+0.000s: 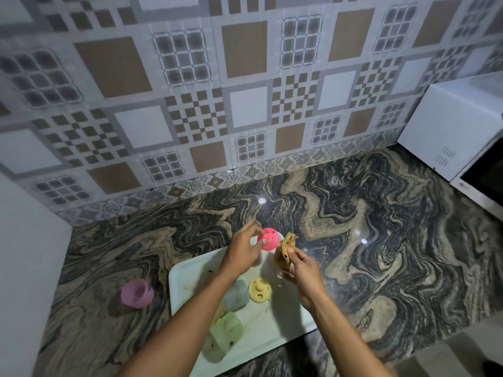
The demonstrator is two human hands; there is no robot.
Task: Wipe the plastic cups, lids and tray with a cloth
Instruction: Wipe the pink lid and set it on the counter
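A white tray [190, 278] lies on the marbled counter in front of me. My left hand [243, 248] grips a pink lid [269, 238] over the tray's far edge. Beside it my right hand [302, 270] holds a bunched tan cloth [284, 250], close to the lid but apart from it. A yellow lid [260, 289] with dark specks lies on the tray. Pale green and clear cups [228, 326] lie on their sides on the tray under my left forearm, partly hidden. A purple cup [137, 293] lies on the counter left of the tray.
A white microwave [457, 131] stands at the back right. The patterned tiled wall [245, 91] runs behind the counter [381, 227]. A white surface [24, 268] borders the left side.
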